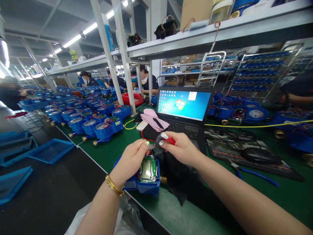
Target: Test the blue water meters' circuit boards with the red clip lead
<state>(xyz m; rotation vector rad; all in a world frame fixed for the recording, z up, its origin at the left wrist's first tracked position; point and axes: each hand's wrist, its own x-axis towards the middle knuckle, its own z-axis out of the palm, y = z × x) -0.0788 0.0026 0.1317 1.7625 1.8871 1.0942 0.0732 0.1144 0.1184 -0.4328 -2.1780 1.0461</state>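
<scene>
A blue water meter (149,188) sits in front of me, its housing uncovered over a green circuit board with a small display (146,169). Above the board, my left hand (133,158) pinches a small grey connector (151,147) whose thin coloured wires run toward my right hand. Closed fingers of my right hand (179,147) grip a slim red-handled tool (171,140); its tip is hidden. A dark cloth (179,178) hangs below those fingers, beside the meter's brass fitting (163,180). Whether the right fingers also pinch the cloth is unclear.
Behind my hands stands an open laptop (183,104), with pink cloths (154,120) to its left. Mouse (260,155) and blue-handled pliers (256,176) lie at right. Rows of blue meters (105,130) fill the left bench; blue trays (51,150) are lower left. Several co-workers sit beyond.
</scene>
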